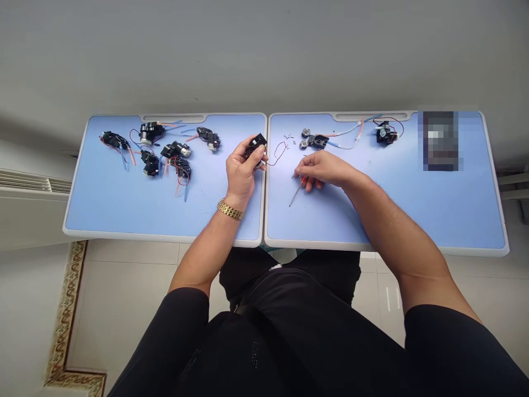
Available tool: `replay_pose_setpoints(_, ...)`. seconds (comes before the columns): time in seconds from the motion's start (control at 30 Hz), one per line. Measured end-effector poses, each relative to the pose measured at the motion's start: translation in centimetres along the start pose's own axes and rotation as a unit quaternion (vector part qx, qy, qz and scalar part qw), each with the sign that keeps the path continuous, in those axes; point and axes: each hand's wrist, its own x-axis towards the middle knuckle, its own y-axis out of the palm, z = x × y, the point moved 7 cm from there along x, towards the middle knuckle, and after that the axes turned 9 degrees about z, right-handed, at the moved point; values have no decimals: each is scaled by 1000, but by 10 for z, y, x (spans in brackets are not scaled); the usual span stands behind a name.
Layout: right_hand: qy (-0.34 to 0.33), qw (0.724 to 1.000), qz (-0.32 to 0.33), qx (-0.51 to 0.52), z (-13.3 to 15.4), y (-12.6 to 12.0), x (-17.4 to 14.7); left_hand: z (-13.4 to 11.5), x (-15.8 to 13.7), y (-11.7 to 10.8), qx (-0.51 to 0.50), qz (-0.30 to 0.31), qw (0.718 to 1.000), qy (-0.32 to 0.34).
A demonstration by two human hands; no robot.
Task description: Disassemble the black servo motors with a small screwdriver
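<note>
My left hand [243,168] grips a small black motor assembly [257,144] near the seam between the two table halves. A thin red-and-black wire [281,154] trails from it to the right. In my right hand [318,168] is a screwdriver [296,194], its metal shaft pointing down and toward me. The thumb and index finger pinch together, perhaps on something too small to make out. Several tiny screws [289,137] lie just beyond my hands. Behind my right hand rests a black part with two round metal pieces [316,141] and blue and orange tubes.
Several black motor assemblies with wires and tubes [151,132] are spread over the left half of the blue folding table [223,215]. Another assembly [385,133] sits at the right rear. A blurred dark rectangular object [441,143] lies farther right. A wall stands behind the table.
</note>
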Motion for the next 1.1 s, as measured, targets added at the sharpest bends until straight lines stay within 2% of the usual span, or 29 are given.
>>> replay_pose_setpoints(0.2, -40, 996, -70, 28, 26, -18, 20, 0, -2, 1, -109, -36, 993, -33)
replay_pose_setpoints(0.37, -78, 989, -123, 38, 20, -39, -15, 2, -3, 2, -110, -42, 992, -41)
replay_pose_setpoints(0.5, -10, 984, -176, -32, -12, -51, -38, 6, -4, 7, -104, -28, 993, -54)
replay_pose_setpoints(0.6, 30, 968, -210, -134, -18, -49, -36, 7, -4, 10, -103, -18, 993, -60)
replay_pose_setpoints(0.73, 59, 909, -267, -315, -1, -40, -21, 6, -3, 9, -108, -20, 992, -64)
replay_pose_setpoints(0.83, 48, 872, -277, -400, 13, -29, -5, 5, -3, 7, -111, -28, 991, -63)
replay_pose_setpoints(1.0, 12, 856, -282, -433, 28, -22, 10, 2, -4, 8, -113, -32, 991, -68)
replay_pose_setpoints(1.1, 6, 865, -296, -406, 31, -26, -5, 0, -5, 8, -114, -37, 990, -70)
